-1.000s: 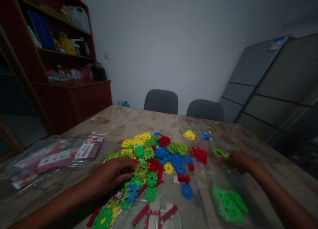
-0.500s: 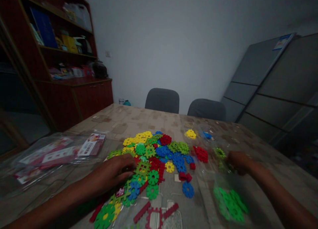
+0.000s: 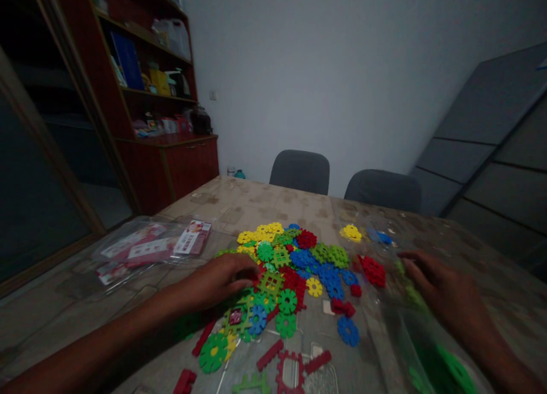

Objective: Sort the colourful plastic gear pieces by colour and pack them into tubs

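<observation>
My left hand (image 3: 233, 277) rests at the left edge of a heap of plastic interlocking pieces. Its fingers are curled, with a red piece by their tips; what lies inside the curl is hidden. Close to it are a light green square lattice piece (image 3: 270, 283) and a green notched disc (image 3: 288, 301). Over at the right, my right hand (image 3: 438, 285) has thumb and forefinger close together at a clear plastic bag with light green pieces (image 3: 412, 291), smeared by motion. Below that hand, a clear bag holds green pieces (image 3: 455, 371).
Red pieces (image 3: 372, 271), yellow pieces (image 3: 351, 232) and blue pieces (image 3: 384, 238) sit in separate groups on the right. Clear packaging with printed cards (image 3: 192, 238) lies at the left. Two grey chairs (image 3: 299, 170) stand behind the table (image 3: 265, 203).
The view has swung left, so the table's contents appear farther right. My right hand's fingers have come out of a fist toward the light green pieces. My left hand stays by the heap.
</observation>
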Tool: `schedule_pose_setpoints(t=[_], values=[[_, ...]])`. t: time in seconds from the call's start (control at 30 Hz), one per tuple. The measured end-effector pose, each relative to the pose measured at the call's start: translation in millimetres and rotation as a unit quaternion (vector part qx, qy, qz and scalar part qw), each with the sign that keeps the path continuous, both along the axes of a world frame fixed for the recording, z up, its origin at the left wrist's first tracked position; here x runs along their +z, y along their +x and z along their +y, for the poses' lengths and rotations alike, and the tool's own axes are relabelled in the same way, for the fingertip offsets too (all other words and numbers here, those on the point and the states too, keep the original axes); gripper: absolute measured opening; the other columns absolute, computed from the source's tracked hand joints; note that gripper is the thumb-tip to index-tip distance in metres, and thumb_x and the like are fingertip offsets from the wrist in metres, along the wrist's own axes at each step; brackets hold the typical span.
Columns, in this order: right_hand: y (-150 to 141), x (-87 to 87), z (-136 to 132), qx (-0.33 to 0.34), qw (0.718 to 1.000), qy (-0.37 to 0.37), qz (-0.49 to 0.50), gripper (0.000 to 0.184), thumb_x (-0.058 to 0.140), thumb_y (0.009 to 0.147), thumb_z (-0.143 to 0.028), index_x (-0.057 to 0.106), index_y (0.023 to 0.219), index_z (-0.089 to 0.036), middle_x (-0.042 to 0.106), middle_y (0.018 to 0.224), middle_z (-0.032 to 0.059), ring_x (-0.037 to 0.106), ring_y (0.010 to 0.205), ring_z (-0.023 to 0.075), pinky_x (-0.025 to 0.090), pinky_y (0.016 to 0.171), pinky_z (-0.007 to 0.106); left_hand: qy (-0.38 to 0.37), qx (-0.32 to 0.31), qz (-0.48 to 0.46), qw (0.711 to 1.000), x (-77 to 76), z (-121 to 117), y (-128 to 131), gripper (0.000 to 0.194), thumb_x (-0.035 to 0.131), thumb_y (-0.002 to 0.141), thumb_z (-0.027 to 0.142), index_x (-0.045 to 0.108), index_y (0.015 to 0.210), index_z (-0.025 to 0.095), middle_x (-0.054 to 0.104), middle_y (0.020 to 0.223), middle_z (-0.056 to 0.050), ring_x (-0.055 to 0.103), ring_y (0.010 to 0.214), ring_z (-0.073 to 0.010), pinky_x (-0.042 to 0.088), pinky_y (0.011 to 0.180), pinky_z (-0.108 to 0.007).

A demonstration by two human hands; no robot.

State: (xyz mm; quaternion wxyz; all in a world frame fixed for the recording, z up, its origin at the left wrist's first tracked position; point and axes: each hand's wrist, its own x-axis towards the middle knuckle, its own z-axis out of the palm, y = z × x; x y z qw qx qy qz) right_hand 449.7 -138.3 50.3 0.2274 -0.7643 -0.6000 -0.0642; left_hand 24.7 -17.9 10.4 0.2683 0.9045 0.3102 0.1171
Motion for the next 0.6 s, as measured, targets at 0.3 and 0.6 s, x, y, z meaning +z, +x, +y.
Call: schedule_pose_setpoints(t=[0.3, 0.6], values=[[-160.9, -40.9, 6.0, 0.328, 0.941, -0.052, 0.061, 0.030, 0.046, 0.094, -0.017, 0.068, 0.114, -0.020, 0.072, 0.113, 0.0109, 0.067, 0.103, 0.0240, 0.055, 0.091, 0.041, -0.007, 0.015, 0.124, 0.992, 21.6, 14.5, -31.6, 0.037, 0.066, 0.079, 0.016, 0.062, 0.115, 0.023, 0.065, 0.112, -0.005, 0.061, 0.101, -0.0243, 0.046, 0.087, -0.033], [-197.2, -62.4, 23.8, 0.326, 0.937, -0.125, 0.001, 0.047, 0.054, 0.092, -0.012, 0.054, 0.140, -0.014, 0.055, 0.143, 0.0154, 0.050, 0.130, 0.0318, 0.040, 0.112, 0.052, -0.017, 0.018, 0.151, 0.988, 28.7, -6.8, -15.8, 0.040, 0.075, 0.071, 0.016, 0.064, 0.108, 0.025, 0.060, 0.115, -0.004, 0.059, 0.102, -0.0251, 0.046, 0.089, -0.034]])
